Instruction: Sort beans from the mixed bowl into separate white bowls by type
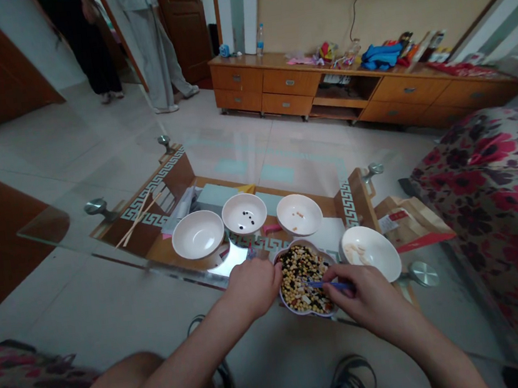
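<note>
A flower-shaped bowl [285, 299] full of mixed beans in yellow, black and red stands on the glass table [96, 176] just in front of me. My left hand [252, 288] is curled shut against the bowl's left rim, steadying it. My right hand [366, 299] pinches blue tweezers [329, 285] whose tips reach into the beans. Behind it stand several white bowls: an empty one [197, 234], one with a few black beans [244, 213], one with a few reddish beans [299, 215], and one with pale beans [371, 253] at the right.
Wooden chopsticks [139, 219] lie on the shelf under the glass. A floral sofa [499, 189] is on the right, a brown paper bag [408, 223] beside it. A long wooden cabinet [359, 87] lines the far wall. Two people [127, 40] stand by the door.
</note>
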